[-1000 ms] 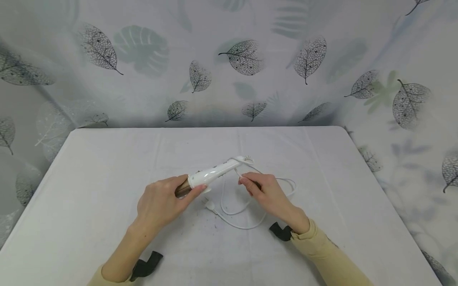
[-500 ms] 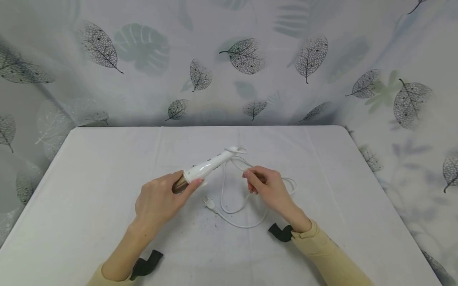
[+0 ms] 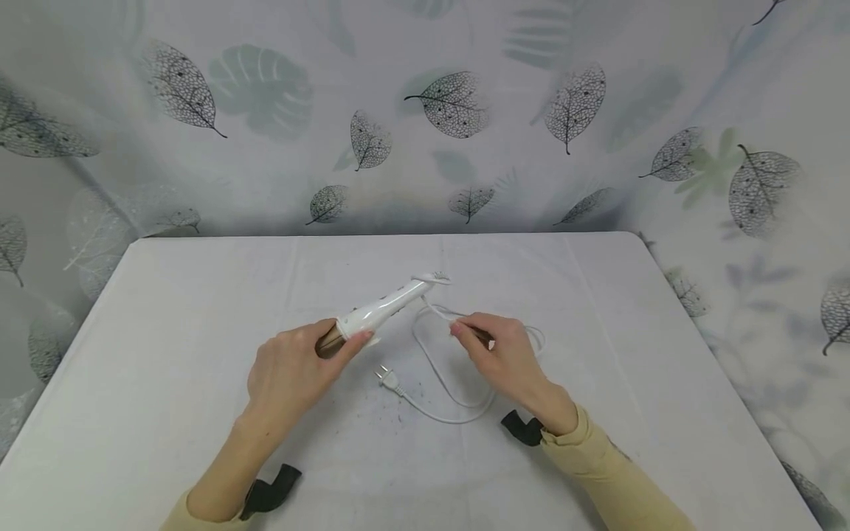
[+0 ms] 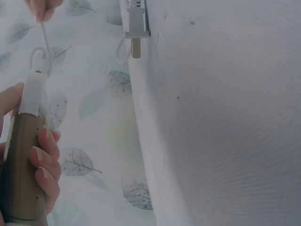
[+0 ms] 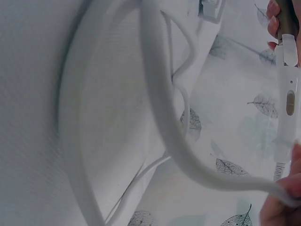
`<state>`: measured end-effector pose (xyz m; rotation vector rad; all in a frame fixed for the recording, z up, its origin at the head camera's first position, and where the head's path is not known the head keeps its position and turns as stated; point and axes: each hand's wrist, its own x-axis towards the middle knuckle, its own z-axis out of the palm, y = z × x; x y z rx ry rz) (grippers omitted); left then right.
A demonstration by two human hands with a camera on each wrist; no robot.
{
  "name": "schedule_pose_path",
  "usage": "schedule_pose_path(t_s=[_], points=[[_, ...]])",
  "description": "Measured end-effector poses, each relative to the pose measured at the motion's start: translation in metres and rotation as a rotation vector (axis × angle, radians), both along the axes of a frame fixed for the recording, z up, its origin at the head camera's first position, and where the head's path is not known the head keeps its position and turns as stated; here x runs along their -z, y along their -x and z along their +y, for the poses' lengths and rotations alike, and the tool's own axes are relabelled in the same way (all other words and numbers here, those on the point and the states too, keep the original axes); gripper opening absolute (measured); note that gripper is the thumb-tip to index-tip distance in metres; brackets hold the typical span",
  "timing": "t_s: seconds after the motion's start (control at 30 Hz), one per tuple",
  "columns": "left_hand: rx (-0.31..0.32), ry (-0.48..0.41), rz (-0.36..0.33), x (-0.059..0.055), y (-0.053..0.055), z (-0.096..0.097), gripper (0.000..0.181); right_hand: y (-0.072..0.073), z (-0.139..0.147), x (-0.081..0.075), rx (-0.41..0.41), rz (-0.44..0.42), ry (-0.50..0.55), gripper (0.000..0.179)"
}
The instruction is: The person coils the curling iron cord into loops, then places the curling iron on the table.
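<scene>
In the head view my left hand point(image 3: 292, 365) grips a curling iron point(image 3: 381, 308) by its gold-brown barrel, with the white handle slanting up to the far right. The left wrist view shows fingers curled round the barrel point(image 4: 23, 160), below the white clamp lever point(image 4: 32, 96). White cord loops round the handle's far end. To the right, my right hand point(image 3: 501, 354) pinches the cord point(image 3: 438, 311) a short way from the handle. The right wrist view shows an oval switch point(image 5: 290, 102) on the handle and thick cord running into the right fingertips point(image 5: 287, 188).
The rest of the cord lies in loose loops on the white-covered table point(image 3: 199, 310), its two-pin plug point(image 3: 387, 377) between the hands. Black straps point(image 3: 272, 490) show near both wrists. Leaf-patterned curtains point(image 3: 398, 110) stand behind and beside the table.
The curling iron and left hand have moved slightly left, with the handle's end farther away. The right fingers have changed their hold along the cord, and the cord loop on the table has shifted.
</scene>
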<state>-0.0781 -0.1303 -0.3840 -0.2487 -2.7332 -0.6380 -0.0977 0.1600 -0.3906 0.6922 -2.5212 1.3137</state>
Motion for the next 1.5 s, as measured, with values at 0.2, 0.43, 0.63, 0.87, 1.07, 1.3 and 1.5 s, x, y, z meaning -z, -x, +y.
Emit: schedule_pose_path(t_s=[0.2, 0.43, 0.63, 0.87, 1.07, 1.3, 1.5], points=[[-0.01, 0.008, 0.001, 0.0002, 0.0, 0.0005, 0.053, 0.0008, 0.0011, -0.0008, 0.171, -0.059, -0.022, 0.014], [-0.03, 0.009, -0.081, 0.0012, 0.0001, -0.0003, 0.057, 0.0004, -0.0017, 0.0031, -0.012, 0.192, -0.088, 0.007], [-0.022, 0.011, -0.32, -0.0011, -0.0017, -0.0015, 0.062, 0.0008, -0.0009, 0.0026, -0.1, 0.42, -0.175, 0.015], [0.047, 0.01, -0.344, -0.0021, -0.0029, -0.0023, 0.058, 0.0017, 0.0036, -0.0005, -0.099, 0.448, -0.173, 0.009], [0.124, 0.043, -0.304, 0.0004, -0.0032, -0.0025, 0.058, 0.0026, 0.0043, -0.001, -0.118, 0.436, -0.154, 0.009], [0.236, 0.093, -0.26, 0.0024, -0.0031, -0.0031, 0.057, 0.0049, 0.0046, -0.0016, -0.126, 0.424, -0.1, 0.02], [0.318, 0.081, -0.228, 0.0031, -0.0019, -0.006, 0.054, 0.0076, 0.0063, -0.0019, -0.128, 0.409, -0.044, 0.01]])
